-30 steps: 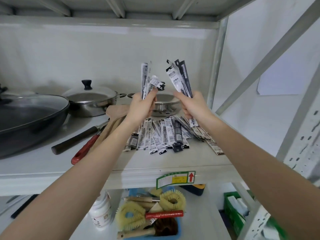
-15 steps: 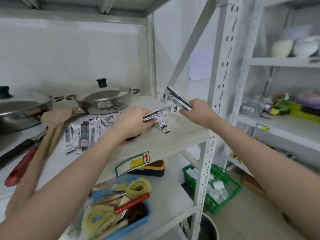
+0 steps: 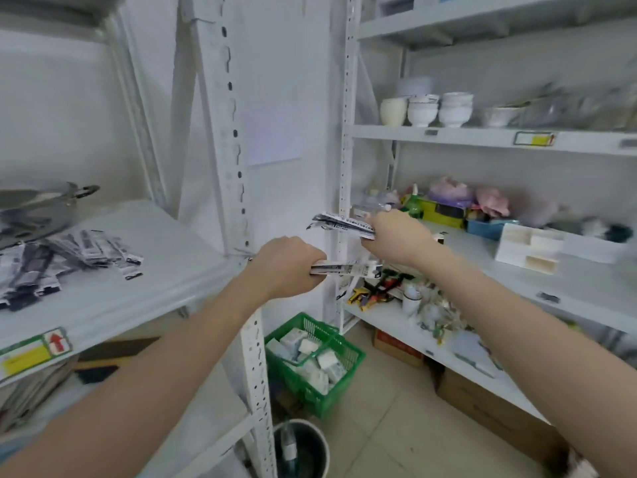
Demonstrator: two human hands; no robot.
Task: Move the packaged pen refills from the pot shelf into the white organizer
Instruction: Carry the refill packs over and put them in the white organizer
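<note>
My left hand (image 3: 287,265) is shut on a bundle of packaged pen refills (image 3: 348,269) that points right, in the gap between two shelf units. My right hand (image 3: 396,238) grips a second bundle of refill packs (image 3: 339,223), a little higher and further right. Several more refill packs (image 3: 51,260) lie spread on the pot shelf (image 3: 165,257) at the left. The white organizer (image 3: 529,248) with open compartments stands on the right unit's middle shelf, to the right of my right hand.
A lidded steel pot (image 3: 41,201) sits at the far left. An upright shelf post (image 3: 238,188) stands just behind my left hand. A green basket (image 3: 315,362) and a dark bucket (image 3: 300,450) are on the floor below. White bowls (image 3: 437,110) fill the upper right shelf.
The view has swung right from the pot shelf to the neighbouring shelf unit. Both hands have carried their refill bundles off the pot shelf toward the right, and the white organizer has come into view.
</note>
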